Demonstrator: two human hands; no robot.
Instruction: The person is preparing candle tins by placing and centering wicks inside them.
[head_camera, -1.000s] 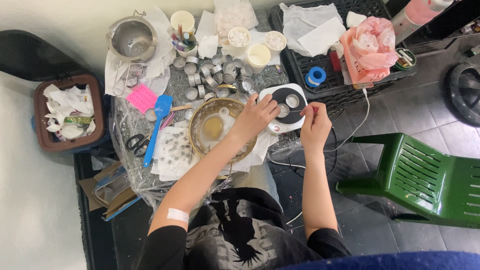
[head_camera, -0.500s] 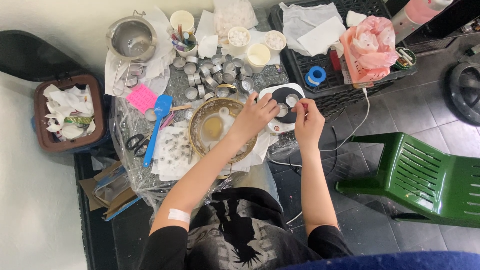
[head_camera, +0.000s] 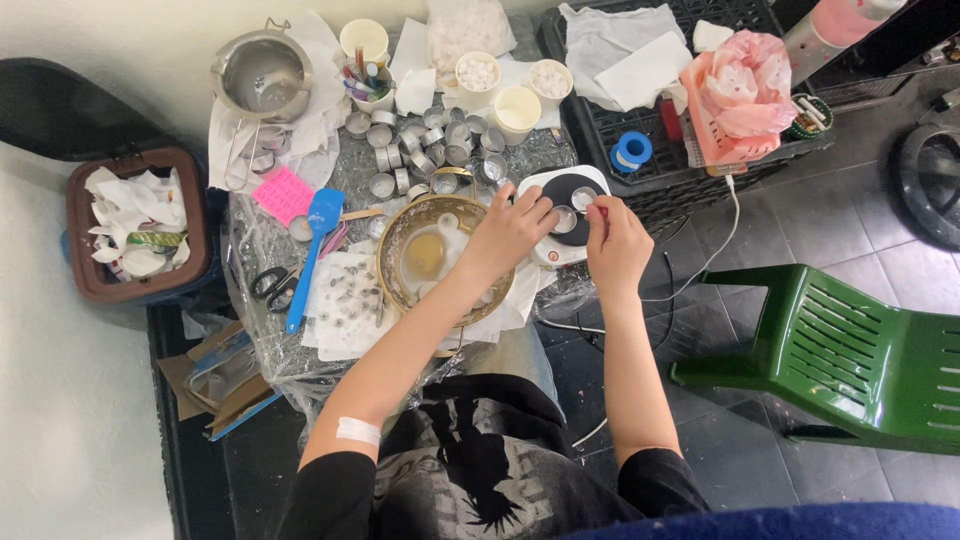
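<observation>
Metal tealight cups, two of them (head_camera: 574, 208), sit on the dark plate of a small white electric hotplate (head_camera: 545, 250), and both hands work right over it. The left hand (head_camera: 508, 235) rests on the plate's near-left edge with its fingers (head_camera: 533, 211) loosely spread, the tips touching or nearly touching the nearer cup; I cannot tell whether they grip it. The right hand (head_camera: 617, 245) has thumb and forefinger pinched close together on something small and reddish, too small to identify, just above the farther cup. The likeliest trouble is a fingertip meeting the heated surface or a hot cup wall, since the tips sit so close to both. A jerk away could tip a cup and spill its contents across the plate. The gold-rimmed bowl (head_camera: 400, 285), directly under the left wrist, could also be nudged by a quick pull back.
</observation>
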